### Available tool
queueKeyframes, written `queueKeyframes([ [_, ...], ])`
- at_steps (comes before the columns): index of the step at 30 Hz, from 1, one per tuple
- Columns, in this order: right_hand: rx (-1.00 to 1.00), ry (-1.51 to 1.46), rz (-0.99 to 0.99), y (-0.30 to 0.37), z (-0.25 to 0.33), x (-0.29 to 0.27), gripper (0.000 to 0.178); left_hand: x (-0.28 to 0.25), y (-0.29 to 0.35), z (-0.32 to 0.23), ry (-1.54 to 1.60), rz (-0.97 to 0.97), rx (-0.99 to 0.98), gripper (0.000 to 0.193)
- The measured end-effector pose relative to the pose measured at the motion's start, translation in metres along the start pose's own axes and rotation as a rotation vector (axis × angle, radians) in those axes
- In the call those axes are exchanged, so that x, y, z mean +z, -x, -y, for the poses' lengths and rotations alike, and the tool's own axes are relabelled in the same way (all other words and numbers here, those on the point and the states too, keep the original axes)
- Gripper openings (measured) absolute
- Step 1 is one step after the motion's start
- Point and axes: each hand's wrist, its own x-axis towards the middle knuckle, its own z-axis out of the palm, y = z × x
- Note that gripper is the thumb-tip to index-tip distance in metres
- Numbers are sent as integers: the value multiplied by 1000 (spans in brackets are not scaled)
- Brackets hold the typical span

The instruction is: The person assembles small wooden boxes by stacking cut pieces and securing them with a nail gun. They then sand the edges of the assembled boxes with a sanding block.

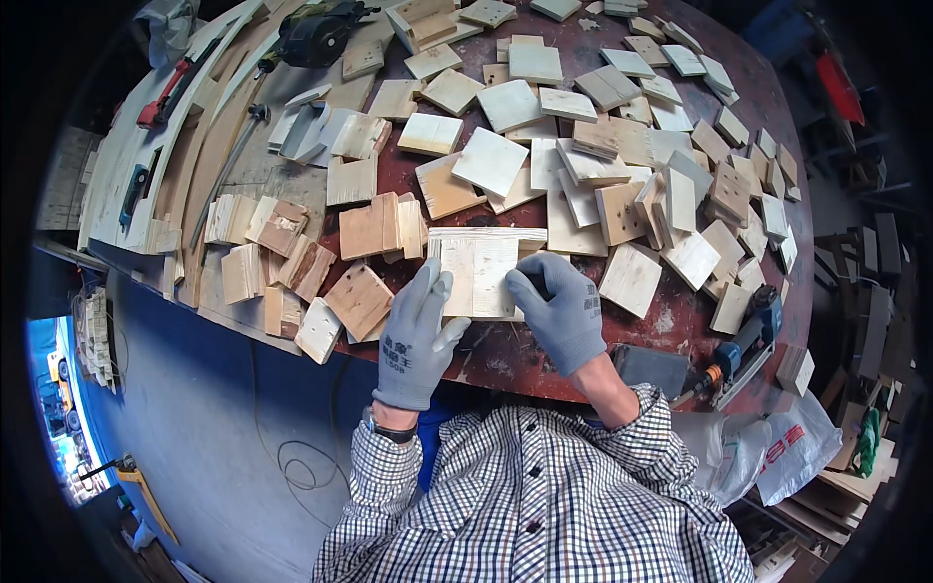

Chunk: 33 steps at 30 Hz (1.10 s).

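Both my hands wear grey work gloves and meet at a pale wooden block (pixel 494 264) near the table's front edge. The block shows a seam down its face, and a lighter strip of wood runs along its far side. My left hand (pixel 413 335) grips its left side, with the fingers along that edge and the thumb at the near corner. On the right side my right hand (pixel 556 306) pinches the edge between thumb and curled fingers. Just left of the block lies a brown wooden block (pixel 369 228), and another tilted block (pixel 360 299) rests nearer my left hand.
Many loose wooden blocks (pixel 507 105) cover the dark red table (pixel 505 360). A blue-black power tool (pixel 748 340) and a dark flat plate (pixel 651 369) lie at the right. Far left are a hammer (pixel 233 165), a red-handled tool (pixel 167 92) and long planks. Plastic bags (pixel 797 442) hang lower right.
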Motion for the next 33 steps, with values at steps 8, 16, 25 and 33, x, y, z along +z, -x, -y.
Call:
queueKeyframes([
  [8, -156, 218, 48, -6, -5, -4, 19, -5, -2, -5, -72, 56, -22, 58],
  [16, 238, -159, 1, 2, -14, 9, 50, -17, -8, -12, -109, 134, -47, 91],
  [25, 437, -255, 112, -3, 7, -7, 44, -7, -27, 0, 10, 133, -18, 99],
  [33, -48, 261, 129, -9, 8, -9, 46, -1, -23, 14, 103, 167, 14, 102],
])
